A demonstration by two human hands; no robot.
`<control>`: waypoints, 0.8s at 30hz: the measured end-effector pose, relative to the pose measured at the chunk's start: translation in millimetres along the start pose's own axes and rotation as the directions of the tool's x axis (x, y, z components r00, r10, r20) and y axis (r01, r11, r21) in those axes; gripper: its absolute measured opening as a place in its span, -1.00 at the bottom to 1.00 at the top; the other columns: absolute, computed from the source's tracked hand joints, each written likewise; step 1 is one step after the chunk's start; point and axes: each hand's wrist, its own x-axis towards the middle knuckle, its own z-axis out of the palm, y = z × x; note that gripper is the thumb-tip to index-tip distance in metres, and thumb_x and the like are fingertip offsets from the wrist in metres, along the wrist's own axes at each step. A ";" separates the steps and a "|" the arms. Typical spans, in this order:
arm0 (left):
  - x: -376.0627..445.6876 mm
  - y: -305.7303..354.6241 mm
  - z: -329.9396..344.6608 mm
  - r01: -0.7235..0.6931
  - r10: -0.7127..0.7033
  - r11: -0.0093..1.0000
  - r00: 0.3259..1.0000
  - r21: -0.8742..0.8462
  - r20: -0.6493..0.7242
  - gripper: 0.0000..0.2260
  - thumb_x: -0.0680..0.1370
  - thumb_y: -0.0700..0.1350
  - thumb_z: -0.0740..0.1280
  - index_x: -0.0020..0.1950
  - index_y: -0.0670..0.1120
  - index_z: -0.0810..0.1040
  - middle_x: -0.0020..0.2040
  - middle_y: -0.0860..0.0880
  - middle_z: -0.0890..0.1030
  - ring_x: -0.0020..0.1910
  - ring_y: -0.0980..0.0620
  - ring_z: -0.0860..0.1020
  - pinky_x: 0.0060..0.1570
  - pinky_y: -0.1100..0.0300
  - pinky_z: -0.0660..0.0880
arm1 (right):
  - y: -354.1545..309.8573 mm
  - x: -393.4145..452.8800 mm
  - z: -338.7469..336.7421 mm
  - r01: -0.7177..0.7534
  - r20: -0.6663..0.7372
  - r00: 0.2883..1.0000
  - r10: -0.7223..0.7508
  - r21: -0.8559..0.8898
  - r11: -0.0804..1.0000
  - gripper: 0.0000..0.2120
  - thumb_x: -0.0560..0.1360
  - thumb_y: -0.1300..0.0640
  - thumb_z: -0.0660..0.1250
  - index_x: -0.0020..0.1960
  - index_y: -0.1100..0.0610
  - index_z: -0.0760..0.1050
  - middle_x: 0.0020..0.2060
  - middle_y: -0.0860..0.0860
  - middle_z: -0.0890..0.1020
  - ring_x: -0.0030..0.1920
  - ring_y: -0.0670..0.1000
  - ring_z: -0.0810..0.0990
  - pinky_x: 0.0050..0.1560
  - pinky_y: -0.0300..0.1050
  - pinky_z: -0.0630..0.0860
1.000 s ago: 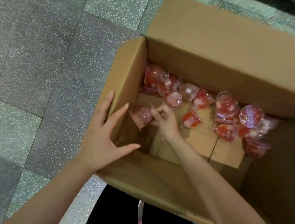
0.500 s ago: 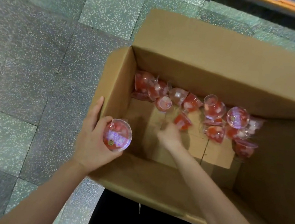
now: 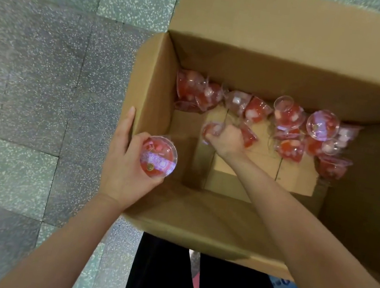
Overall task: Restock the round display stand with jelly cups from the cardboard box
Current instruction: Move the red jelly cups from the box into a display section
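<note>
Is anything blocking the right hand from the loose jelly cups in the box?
Nothing visible. The right hand already grips a cup on the box floor, loose cups beside it.

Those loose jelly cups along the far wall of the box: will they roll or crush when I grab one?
The jelly cups lie tipped at all angles, so they probably topple and roll easily on the cardboard box floor. Their clear walls look thin, likely denting under a hard squeeze. The left hand holds one cup in a loose curl, suggesting it is light.
</note>
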 end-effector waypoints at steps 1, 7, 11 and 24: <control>0.2 0.2 -0.5 0.001 -0.001 1.000 1.000 -0.002 0.009 -0.39 0.16 -0.06 0.65 0.12 -0.14 0.49 0.55 -0.12 0.11 0.51 -0.10 0.16 0.42 0.15 0.18 | 5.7 -4.3 3.0 -0.084 -0.004 0.996 0.085 0.132 0.988 -0.55 0.42 -0.01 0.36 0.21 0.19 0.38 -0.04 0.08 0.61 -0.01 0.06 0.59 -0.07 -0.13 0.50; 3.0 3.7 -5.5 0.006 -0.007 1.000 0.999 0.023 0.047 -0.39 0.21 -0.02 0.61 0.18 -0.14 0.50 0.57 -0.15 0.07 0.52 -0.14 0.12 0.45 0.00 0.20 | 23.2 -81.3 -23.6 -0.479 0.402 0.874 0.272 0.804 0.352 -0.70 0.54 0.16 0.32 0.23 0.11 0.34 0.05 0.15 0.56 -0.13 0.12 0.64 -0.25 -0.13 0.62; 3.0 13.9 -14.0 0.010 -0.014 0.996 0.999 0.088 0.043 -0.36 0.20 0.10 0.58 0.18 -0.12 0.52 0.56 -0.20 0.08 0.50 -0.21 0.15 0.44 -0.24 0.12 | 29.5 -152.9 -40.9 -0.415 0.410 0.910 0.066 0.903 0.109 -0.62 0.58 0.12 0.24 0.36 0.19 0.35 0.18 0.17 0.57 0.02 0.08 0.63 -0.02 -0.11 0.55; -36.2 158.4 -62.2 -0.075 0.367 0.832 0.818 -0.550 0.443 -0.39 0.31 -0.14 0.59 0.29 0.08 0.45 0.08 0.26 0.53 0.10 0.24 0.50 -0.02 0.59 0.32 | 40.8 -345.9 -110.5 0.170 -0.194 0.976 -0.095 0.961 -0.217 -0.23 0.20 0.36 0.56 0.34 0.24 0.33 0.05 0.13 0.59 0.04 0.11 0.60 0.34 0.17 0.35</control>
